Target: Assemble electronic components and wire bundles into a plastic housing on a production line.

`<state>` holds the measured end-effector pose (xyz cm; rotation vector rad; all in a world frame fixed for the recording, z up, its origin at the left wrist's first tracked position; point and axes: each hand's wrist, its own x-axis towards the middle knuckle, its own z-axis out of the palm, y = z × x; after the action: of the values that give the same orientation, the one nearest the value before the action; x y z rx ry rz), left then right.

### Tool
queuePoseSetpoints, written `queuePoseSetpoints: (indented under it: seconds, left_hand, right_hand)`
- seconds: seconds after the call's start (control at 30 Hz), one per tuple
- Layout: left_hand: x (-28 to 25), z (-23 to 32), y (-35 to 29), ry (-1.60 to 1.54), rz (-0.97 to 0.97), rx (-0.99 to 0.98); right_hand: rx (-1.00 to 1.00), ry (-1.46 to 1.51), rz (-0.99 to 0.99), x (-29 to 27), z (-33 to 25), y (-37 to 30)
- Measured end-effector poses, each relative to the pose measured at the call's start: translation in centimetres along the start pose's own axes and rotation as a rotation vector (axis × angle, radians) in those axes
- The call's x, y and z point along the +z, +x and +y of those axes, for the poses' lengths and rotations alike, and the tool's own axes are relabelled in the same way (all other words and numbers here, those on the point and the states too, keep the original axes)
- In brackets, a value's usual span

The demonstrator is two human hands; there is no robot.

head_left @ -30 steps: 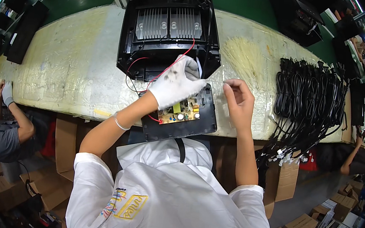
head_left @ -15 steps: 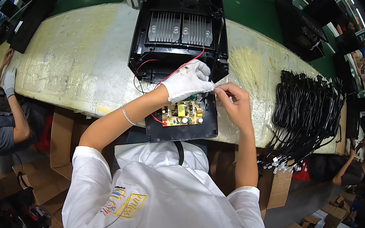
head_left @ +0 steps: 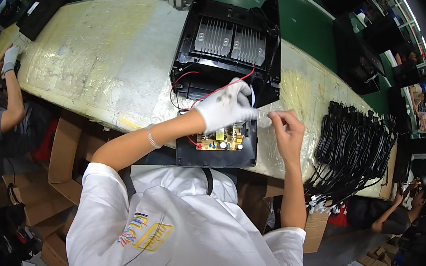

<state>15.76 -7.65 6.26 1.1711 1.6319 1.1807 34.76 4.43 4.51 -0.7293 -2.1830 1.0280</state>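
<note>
A black plastic housing with two finned heat sinks stands in front of me. Before it lies a black panel carrying a circuit board with a yellow part and small capacitors. Over the board's far edge, my left hand in a white glove is closed, its fingertips blurred; what they grip is hidden. A pale thin strip curves up beside it. My bare right hand pinches just right of the board, on something too fine to make out. A red wire runs from housing to board, passing the glove.
Pale thin strips lie fanned out right of the housing. Further right is a heap of bundled black cables with white plugs. Open cardboard boxes stand below the table edge. A co-worker works at the left, another at the far right.
My right hand has drawn away rightward from the left glove. The gloved hand has shifted slightly and its fingers blur. The whole view has turned a little.
</note>
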Motion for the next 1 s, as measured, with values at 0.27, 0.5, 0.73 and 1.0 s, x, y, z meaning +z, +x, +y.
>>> queuePoseSetpoints:
  seconds: [0.27,0.5,0.73,1.0]
  left_hand:
    - [-2.9,-4.8,-13.7,0.863,-0.049,0.777]
    - [-2.0,-5.7,-13.9,0.922,0.072,1.166]
    - [-3.3,-1.8,-13.4,0.54,0.115,0.984]
    - [-4.9,-2.6,-8.4,0.441,0.321,0.632]
  right_hand:
    - [-0.724,-0.497,-0.075,-1.2,-9.5,1.7]
    - [-1.077,-0.783,-0.686,8.9,-12.1,7.4]
    - [-0.947,-0.664,-0.882,7.1,-14.7,9.8]
    - [-0.323,-0.185,-1.153,4.1,-14.2,10.1]
